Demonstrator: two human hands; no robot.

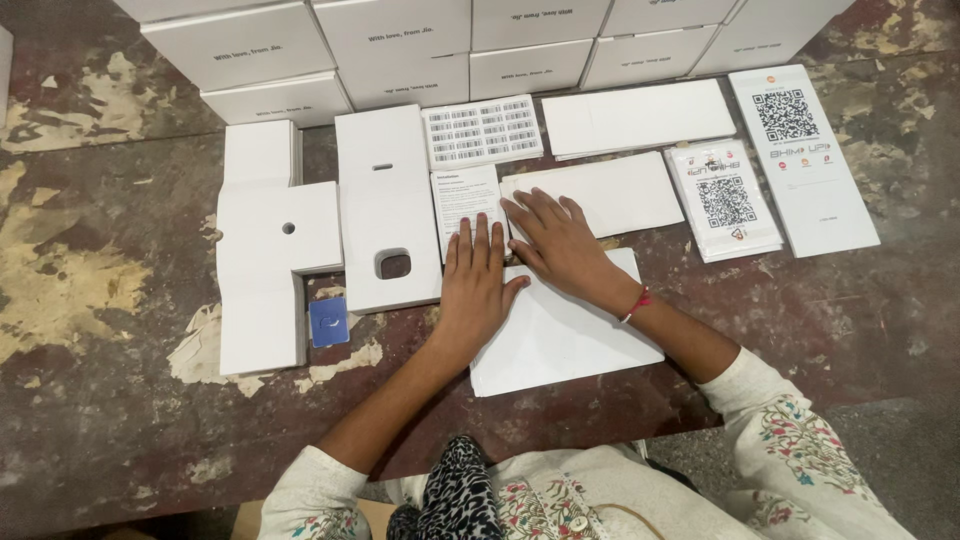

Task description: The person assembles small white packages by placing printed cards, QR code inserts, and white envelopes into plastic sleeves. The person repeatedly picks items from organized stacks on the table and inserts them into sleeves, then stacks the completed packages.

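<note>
A flat white sheet of card (560,335) is seen lying on the worn, paint-patched counter (110,420), directly before the person, with its far edge under both hands. The left hand (475,275) is laid flat on it, fingers stretched out and close together, nothing being gripped; its fingertips reach onto a small printed leaflet (462,200) that lies just beyond the sheet. The right hand (555,240) is likewise spread open and pressed palm-down, resting across the sheet's upper edge and touching the lower corner of a plain white card (610,190) beyond it; nothing is held in it. A red thread (637,303) is worn at the right wrist.

To the left of the leaflet a tall white cardboard insert (385,200) with a rounded square cut-out is laid flat, and further left a folded white cardboard piece (270,250) with a small round hole is seen. A small blue card (329,321) lies between the lower ends of these two. Above the leaflet a sheet of barcode stickers (483,130) is placed, with another long white card (640,117) beside it. To the right, a packet of code stickers (725,200) and a tall white code card (805,160) are laid side by side. Along the far edge of the counter, white boxes (400,40) are stacked in rows.
</note>
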